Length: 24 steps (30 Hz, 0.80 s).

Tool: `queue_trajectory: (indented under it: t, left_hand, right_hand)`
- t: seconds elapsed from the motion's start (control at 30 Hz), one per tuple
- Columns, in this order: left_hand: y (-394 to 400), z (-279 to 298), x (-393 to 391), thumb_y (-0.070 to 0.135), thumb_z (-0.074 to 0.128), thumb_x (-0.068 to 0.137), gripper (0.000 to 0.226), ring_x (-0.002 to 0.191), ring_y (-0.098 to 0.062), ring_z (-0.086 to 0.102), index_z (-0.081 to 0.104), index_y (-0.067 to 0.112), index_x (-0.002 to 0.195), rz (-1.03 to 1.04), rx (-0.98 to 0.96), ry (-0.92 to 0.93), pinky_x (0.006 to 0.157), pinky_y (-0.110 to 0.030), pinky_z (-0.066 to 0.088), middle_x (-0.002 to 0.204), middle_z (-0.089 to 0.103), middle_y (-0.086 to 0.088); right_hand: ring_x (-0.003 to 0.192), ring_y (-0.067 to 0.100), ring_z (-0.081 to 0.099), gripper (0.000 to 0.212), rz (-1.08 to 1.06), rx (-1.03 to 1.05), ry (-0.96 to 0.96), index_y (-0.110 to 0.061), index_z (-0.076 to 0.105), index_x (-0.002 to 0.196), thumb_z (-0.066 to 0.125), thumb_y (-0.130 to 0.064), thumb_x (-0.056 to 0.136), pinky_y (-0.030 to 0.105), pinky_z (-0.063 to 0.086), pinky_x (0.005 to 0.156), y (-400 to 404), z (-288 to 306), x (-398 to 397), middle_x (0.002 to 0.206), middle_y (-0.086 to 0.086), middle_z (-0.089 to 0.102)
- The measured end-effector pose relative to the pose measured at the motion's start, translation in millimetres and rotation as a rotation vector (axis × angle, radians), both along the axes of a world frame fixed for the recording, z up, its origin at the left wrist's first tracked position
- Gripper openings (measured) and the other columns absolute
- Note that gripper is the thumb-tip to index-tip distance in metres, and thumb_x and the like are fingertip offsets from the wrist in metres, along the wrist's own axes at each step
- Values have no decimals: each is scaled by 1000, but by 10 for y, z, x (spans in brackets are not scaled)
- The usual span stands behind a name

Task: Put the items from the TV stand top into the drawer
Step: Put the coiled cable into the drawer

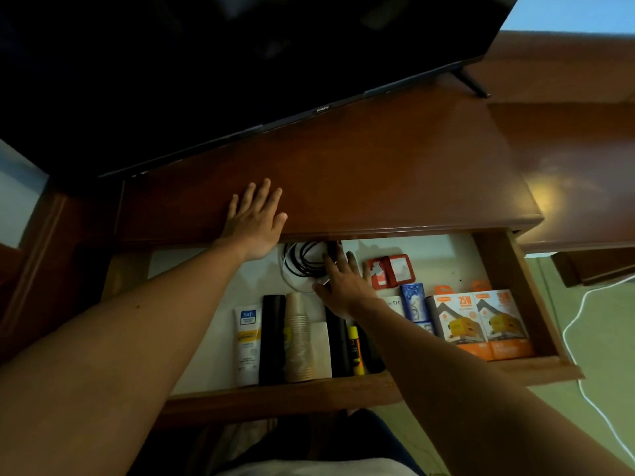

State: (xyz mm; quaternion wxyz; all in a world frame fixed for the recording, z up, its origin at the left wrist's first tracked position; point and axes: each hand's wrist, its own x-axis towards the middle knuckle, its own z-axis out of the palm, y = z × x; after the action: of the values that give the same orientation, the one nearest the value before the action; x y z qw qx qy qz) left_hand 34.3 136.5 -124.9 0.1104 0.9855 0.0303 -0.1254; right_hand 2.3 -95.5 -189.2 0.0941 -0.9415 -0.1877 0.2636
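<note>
The drawer (498, 266) of the brown TV stand (378, 173) is pulled out. My left hand (254, 218) lies flat, fingers spread, on the stand's front edge. My right hand (343, 283) reaches into the drawer, fingers spread over a coil of black and white cables (302, 262); whether it grips them is not clear. Along the drawer's front lie a white cream tube (248, 341), a black case (272, 338), a stack of paper cups (299, 338), a yellow marker (355, 348) and two orange-and-white boxes (481, 324). A red card holder (391, 269) lies further back.
A black TV (206, 63) stands on the stand's rear, its foot (472, 82) at the right. A lower wooden ledge (584, 159) extends to the right. A white cord (584, 338) runs across the green floor on the right. My legs show below the drawer.
</note>
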Motion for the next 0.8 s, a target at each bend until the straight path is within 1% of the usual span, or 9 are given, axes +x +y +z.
queue_trajectory:
  t: [0.07,0.13,0.23,0.33,0.4,0.53,0.7,0.77,0.8]
  left_hand:
    - [-18,49,-5,52,21,104,62,152,-21,-16,2,29,160,25,-26,11,122,-48,-8,167,-15,4]
    - [-60,113,-43,49,32,104,61,153,-22,-9,13,29,159,68,-74,13,123,-49,-3,168,-7,3]
    - [-131,231,-185,38,48,102,50,153,-26,11,41,26,149,142,-190,-40,122,-51,12,165,19,-1]
    - [-239,351,-445,27,53,100,35,137,-26,44,60,18,133,149,-283,-161,111,-47,38,147,51,-5]
    - [-356,413,-646,23,52,100,31,125,-25,55,63,17,129,143,-301,-200,103,-44,47,137,60,-5]
    - [-634,367,-1120,21,53,99,32,119,-26,58,63,18,129,143,-305,-188,96,-39,48,135,61,-3]
    - [-863,116,-1763,22,54,99,37,126,-23,55,59,18,135,46,-289,-196,103,-37,43,139,59,-3]
    - [-903,-36,-1992,31,53,100,46,138,-22,45,49,21,145,9,-227,-143,111,-38,35,151,48,-2]
    - [-916,-105,-2087,38,49,101,53,145,-22,35,39,24,151,12,-193,-92,116,-41,28,158,37,-1]
  right_hand:
    - [154,30,-10,74,5,39,-21,-27,3,161,33,-58,102,57,-6,122,-76,73,-19,168,6,-13]
    - [155,30,-2,69,2,109,-54,-24,13,161,39,-50,103,53,1,123,-178,159,-40,169,8,2]
    - [152,27,19,58,-9,177,-101,-23,31,156,48,-35,101,48,14,121,-364,330,-77,163,5,30]
    - [144,24,34,51,-24,233,-132,-26,43,148,51,-27,98,47,24,117,-565,497,-143,153,2,46]
    - [141,25,38,49,-25,254,-159,-26,46,146,53,-25,97,49,27,115,-681,566,-201,150,2,50]
    - [139,25,41,47,-1,283,-185,-25,49,142,57,-26,95,52,28,113,-920,623,-348,147,2,52]
    - [143,26,38,48,16,301,-204,-23,46,145,55,-29,99,52,27,117,-1232,683,-606,152,3,48]
    - [148,24,30,52,14,296,-179,-24,39,150,52,-31,100,54,22,120,-1341,625,-726,157,1,40]
    - [150,24,26,55,6,286,-172,-25,35,153,50,-34,101,55,20,121,-1389,591,-781,161,1,36]
